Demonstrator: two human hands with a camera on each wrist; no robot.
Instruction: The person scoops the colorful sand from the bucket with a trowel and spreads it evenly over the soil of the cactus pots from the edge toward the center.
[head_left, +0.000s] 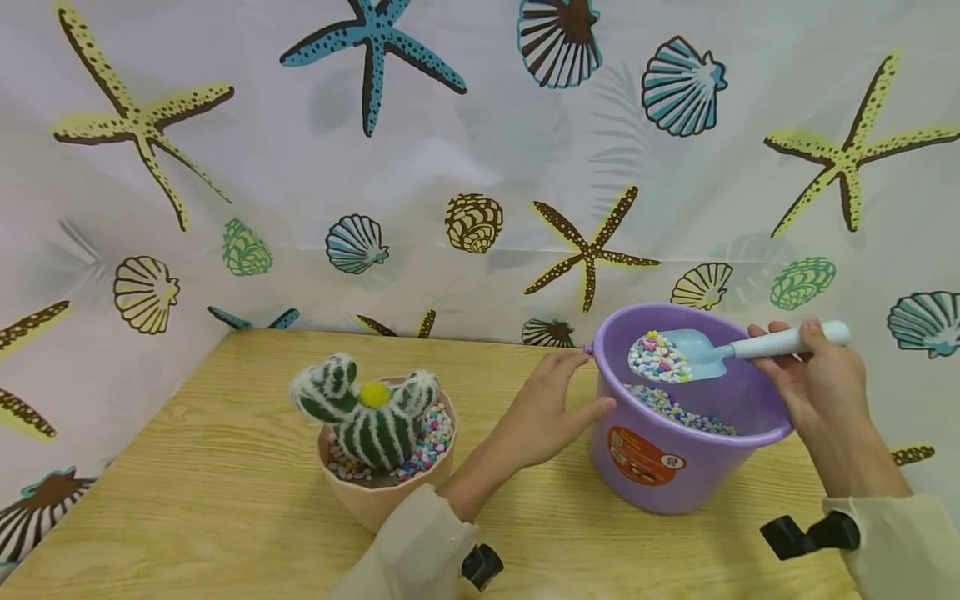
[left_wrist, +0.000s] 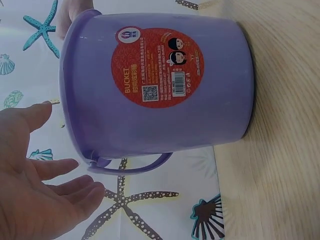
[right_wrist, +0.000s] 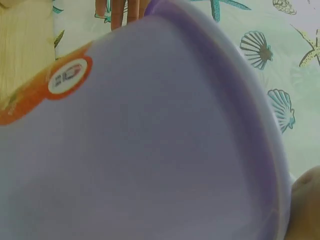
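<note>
Over the mouth of the purple bucket (head_left: 675, 467), my right hand (head_left: 821, 375) grips the white handle of a light blue hand shovel (head_left: 701, 350). Its scoop is heaped with small multicoloured pebbles (head_left: 660, 357). More pebbles (head_left: 678, 408) lie inside the bucket. My left hand (head_left: 543, 408) is beside the bucket's left rim, fingers extended and holding nothing. In the left wrist view, its fingertips are close to the handle joint; whether they touch cannot be told. The bucket's wall fills most of the right wrist view and hides the shovel there.
A knitted cactus (head_left: 378, 429) with a yellow top stands in a peach pot (head_left: 382, 504) of pebbles, left of my left forearm. Both rest on the wooden table (head_left: 187, 467). A shell-and-starfish patterned sheet (head_left: 480, 150) hangs behind. The bucket's handle (left_wrist: 135, 170) hangs down.
</note>
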